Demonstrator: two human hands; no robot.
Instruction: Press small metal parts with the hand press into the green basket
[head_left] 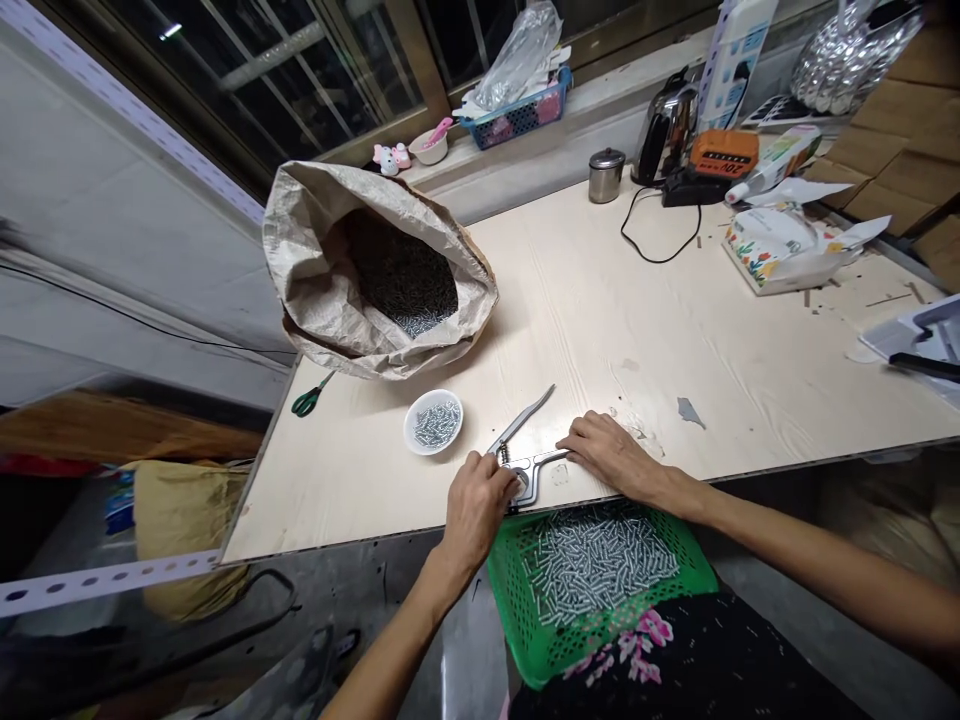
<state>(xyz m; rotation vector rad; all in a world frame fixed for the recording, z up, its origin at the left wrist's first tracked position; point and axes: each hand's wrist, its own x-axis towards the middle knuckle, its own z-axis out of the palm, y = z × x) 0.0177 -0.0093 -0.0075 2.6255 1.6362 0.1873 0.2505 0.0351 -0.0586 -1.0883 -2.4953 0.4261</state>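
Observation:
A silver plier-like hand tool point(531, 468) with two handles and a small coil spring lies at the table's front edge, its handles spread apart. My right hand point(611, 455) grips the end of its lower handle. At the tool's head, my left hand point(480, 500) has its fingers closed together; whether a small part sits between them is hidden. Left of the tool stands a white bowl point(411, 436) of small silver metal pieces, screw-like in shape. Below the table edge, a green basket point(517, 640) full of similar pieces rests against my lap.
A large open sack point(465, 340) with many metal pieces stands behind the bowl. Green-handled scissors point(306, 402) lie at the left edge. Toward the back right are a metal canister point(606, 177), a kettle point(664, 125), an orange battery point(724, 152) and a tissue pack point(787, 250).

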